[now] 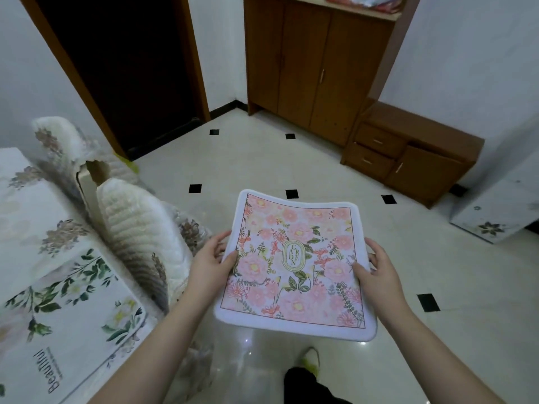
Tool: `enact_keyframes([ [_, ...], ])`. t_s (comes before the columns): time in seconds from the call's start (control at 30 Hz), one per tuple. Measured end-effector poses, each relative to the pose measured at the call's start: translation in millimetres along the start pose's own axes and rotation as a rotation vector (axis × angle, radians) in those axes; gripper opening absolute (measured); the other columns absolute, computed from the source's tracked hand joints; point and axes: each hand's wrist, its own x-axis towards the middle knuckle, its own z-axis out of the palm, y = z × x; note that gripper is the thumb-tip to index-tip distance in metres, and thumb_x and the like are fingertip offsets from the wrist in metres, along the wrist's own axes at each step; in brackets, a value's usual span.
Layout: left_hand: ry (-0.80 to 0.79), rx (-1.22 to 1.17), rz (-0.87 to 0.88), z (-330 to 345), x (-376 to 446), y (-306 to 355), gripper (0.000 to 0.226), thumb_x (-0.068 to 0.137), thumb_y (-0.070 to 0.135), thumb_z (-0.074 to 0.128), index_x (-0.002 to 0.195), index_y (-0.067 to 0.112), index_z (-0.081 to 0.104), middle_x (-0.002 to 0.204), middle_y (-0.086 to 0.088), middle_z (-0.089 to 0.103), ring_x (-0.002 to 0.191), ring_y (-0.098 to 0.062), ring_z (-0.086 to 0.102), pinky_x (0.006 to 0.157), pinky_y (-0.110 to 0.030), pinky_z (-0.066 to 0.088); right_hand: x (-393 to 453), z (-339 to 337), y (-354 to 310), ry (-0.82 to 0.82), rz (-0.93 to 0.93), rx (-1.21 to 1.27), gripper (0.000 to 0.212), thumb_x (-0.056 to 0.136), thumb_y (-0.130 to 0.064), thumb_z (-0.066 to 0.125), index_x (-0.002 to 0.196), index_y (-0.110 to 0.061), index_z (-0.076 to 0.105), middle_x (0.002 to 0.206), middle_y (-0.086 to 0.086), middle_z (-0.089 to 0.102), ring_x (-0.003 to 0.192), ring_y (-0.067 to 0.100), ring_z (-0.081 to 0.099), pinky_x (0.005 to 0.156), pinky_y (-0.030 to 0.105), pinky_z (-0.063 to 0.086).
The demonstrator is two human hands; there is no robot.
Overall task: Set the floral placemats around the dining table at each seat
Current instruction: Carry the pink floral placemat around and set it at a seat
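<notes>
I hold a pink placemat (294, 269) over the floor, my left hand (210, 259) and right hand (376, 271) gripping its sides. One green placemat (70, 310) already lies on the desk (26, 199); mine probably goes next.

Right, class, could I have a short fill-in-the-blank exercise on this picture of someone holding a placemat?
1. The pink floral placemat is held by ____ hands, the left hand and the right hand.
2. The word printed in its centre oval is ____.
3. A green-leaved placemat already lies on the ____ at the left.

Missing words: both; GARDEN; table
</notes>
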Motion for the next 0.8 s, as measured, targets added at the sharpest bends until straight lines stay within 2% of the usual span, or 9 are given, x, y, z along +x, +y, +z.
enact_keyframes([
  [0.07,0.003,-0.004,0.001,9.3,18.0,8.1,0.042,0.091,0.009,0.065,0.128,0.028,0.057,0.102,0.016,0.069,0.084,0.011,0.066,0.068,-0.011,0.054,24.4,0.5,-0.2,-0.011,-0.003,0.004,0.052,0.093,-0.012,0.059,0.133,-0.04,0.044,0.109,-0.007,0.064,0.087,0.01,0.069,0.068,0.035,0.057],
  [0.13,0.01,0.0,-0.01,18.9,38.3,17.0,0.042,0.091,0.009,0.065,0.126,0.031,0.057,0.1,0.016,0.07,0.083,0.011,0.066,0.068,-0.011,0.054,53.2,1.5,-0.9,-0.029,-0.01,0.021,0.052,0.093,-0.012,0.059,0.135,-0.038,0.044,0.111,-0.007,0.064,0.089,0.009,0.068,0.064,0.029,0.054],
  [0.2,0.02,-0.003,-0.032,28.8,60.9,25.8,0.043,0.091,0.011,0.065,0.127,0.034,0.058,0.102,0.013,0.072,0.086,0.001,0.07,0.077,-0.028,0.06,83.2,1.2,-2.4,-0.049,-0.012,0.031,0.053,0.093,-0.014,0.06,0.137,-0.038,0.043,0.114,-0.007,0.063,0.093,0.01,0.067,0.065,0.028,0.054],
  [0.27,0.03,-0.017,-0.056,39.3,84.1,37.5,0.043,0.092,0.014,0.064,0.127,0.038,0.057,0.105,0.009,0.073,0.085,-0.006,0.073,0.078,-0.04,0.061,113.6,-0.6,-5.9,-0.059,-0.017,0.051,0.053,0.093,-0.016,0.061,0.137,-0.039,0.042,0.116,-0.007,0.063,0.095,0.012,0.067,0.069,0.034,0.057],
  [0.4,0.069,-0.087,-0.096,60.1,125.7,63.0,0.043,0.094,0.01,0.062,0.13,0.032,0.057,0.105,0.005,0.072,0.078,-0.005,0.073,0.058,-0.025,0.059,173.2,-5.3,-19.4,-0.102,-0.023,0.087,0.054,0.093,-0.015,0.061,0.136,-0.041,0.04,0.114,-0.01,0.063,0.087,0.006,0.069,0.062,0.027,0.057],
  [0.47,0.095,-0.114,-0.116,67.4,143.0,71.2,0.043,0.095,0.009,0.061,0.132,0.031,0.056,0.103,0.005,0.072,0.078,-0.005,0.073,0.055,-0.022,0.057,200.9,-4.9,-25.9,-0.131,-0.029,0.107,0.055,0.094,-0.014,0.06,0.138,-0.038,0.039,0.113,-0.011,0.063,0.083,0.003,0.07,0.06,0.024,0.057],
  [0.57,0.142,-0.125,-0.135,72.1,165.2,78.1,0.046,0.094,0.008,0.062,0.134,0.029,0.056,0.099,0.006,0.074,0.079,-0.006,0.073,0.062,-0.028,0.06,236.6,1.1,-36.5,-0.168,-0.03,0.118,0.054,0.094,-0.014,0.06,0.138,-0.038,0.04,0.117,-0.011,0.062,0.089,0.007,0.07,0.066,0.031,0.059],
  [0.7,0.167,-0.158,-0.178,66.3,189.5,75.0,0.051,0.092,0.007,0.065,0.136,0.031,0.056,0.1,0.001,0.077,0.089,-0.018,0.075,0.08,-0.047,0.06,275.9,15.8,-55.9,-0.232,-0.077,0.106,0.05,0.094,-0.013,0.059,0.135,-0.038,0.044,0.116,-0.017,0.062,0.092,0.009,0.07,0.069,0.032,0.059],
  [0.8,0.213,-0.174,-0.2,55.2,211.5,67.5,0.05,0.091,0.006,0.067,0.131,0.035,0.059,0.099,0.002,0.077,0.09,-0.021,0.074,0.083,-0.049,0.059,303.5,35.9,-68.7,-0.278,-0.113,0.092,0.05,0.094,-0.013,0.06,0.135,-0.037,0.045,0.117,-0.017,0.062,0.09,0.007,0.07,0.07,0.032,0.059],
])
